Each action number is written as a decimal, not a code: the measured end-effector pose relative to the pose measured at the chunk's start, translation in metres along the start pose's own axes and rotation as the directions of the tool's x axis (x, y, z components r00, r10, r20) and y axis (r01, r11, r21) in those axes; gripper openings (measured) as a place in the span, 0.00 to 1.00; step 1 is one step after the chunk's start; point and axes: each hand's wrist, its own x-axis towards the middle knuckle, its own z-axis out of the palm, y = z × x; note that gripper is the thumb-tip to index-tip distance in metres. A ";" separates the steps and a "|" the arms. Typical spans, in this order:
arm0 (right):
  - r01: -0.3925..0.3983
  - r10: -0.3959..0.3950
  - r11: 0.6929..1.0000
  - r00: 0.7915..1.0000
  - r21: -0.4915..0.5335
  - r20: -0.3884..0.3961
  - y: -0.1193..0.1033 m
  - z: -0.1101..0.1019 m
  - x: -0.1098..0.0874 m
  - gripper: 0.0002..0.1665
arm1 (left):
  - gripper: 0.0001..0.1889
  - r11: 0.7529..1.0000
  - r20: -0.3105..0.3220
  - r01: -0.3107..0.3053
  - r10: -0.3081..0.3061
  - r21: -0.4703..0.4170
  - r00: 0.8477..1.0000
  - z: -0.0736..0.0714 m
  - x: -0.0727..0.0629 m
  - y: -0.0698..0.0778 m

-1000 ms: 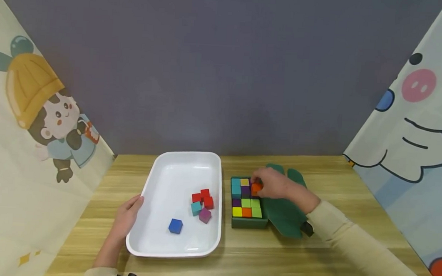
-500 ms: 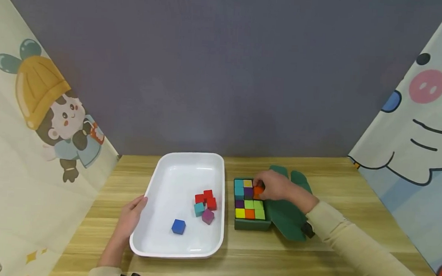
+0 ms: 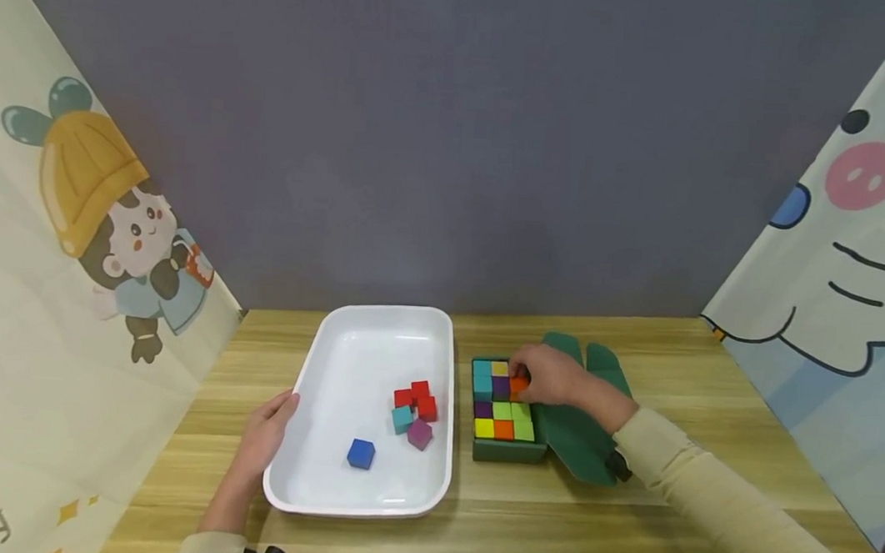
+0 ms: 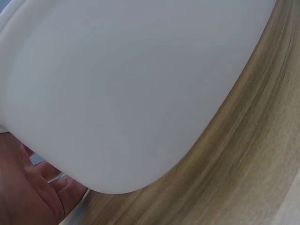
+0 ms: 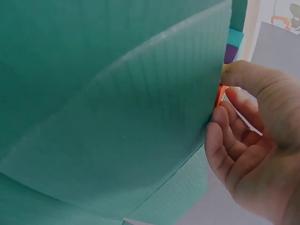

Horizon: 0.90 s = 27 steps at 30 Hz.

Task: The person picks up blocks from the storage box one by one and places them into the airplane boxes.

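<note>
In the head view my left hand (image 3: 265, 434) grips the left rim of a white tray (image 3: 431, 493), thumb over the edge. From the left wrist, fingers (image 4: 42, 187) show under the tray's rim. My right hand (image 3: 550, 376) pinches an orange cube (image 3: 517, 386) at the right side of an open green box (image 3: 508, 453). Several colored cubes fill the box in rows, among them a purple cube (image 3: 500, 386) beside the orange one. My right hand hides the box's back right corner. The right wrist view shows thumb and index finger at the orange cube's edge, partly behind the green lid.
Inside the tray lie a blue cube (image 3: 361, 453), a teal cube (image 3: 402, 419), a magenta cube (image 3: 419, 434) and several red cubes (image 3: 426, 408). The box's green lid (image 3: 580, 438) is folded out to the right, under my right forearm. A grey panel (image 3: 449, 143) stands behind the table.
The head view has shifted a little, so everything sits slightly farther right. My right hand has lowered the orange cube slightly among the box's cubes. The left hand keeps its hold on the tray.
</note>
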 end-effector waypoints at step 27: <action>0.265 -0.242 0.964 0.920 -0.035 0.309 -0.187 0.033 0.071 0.14 | 0.35 1.000 -0.024 -0.018 0.018 -0.012 1.000 0.003 0.003 -0.005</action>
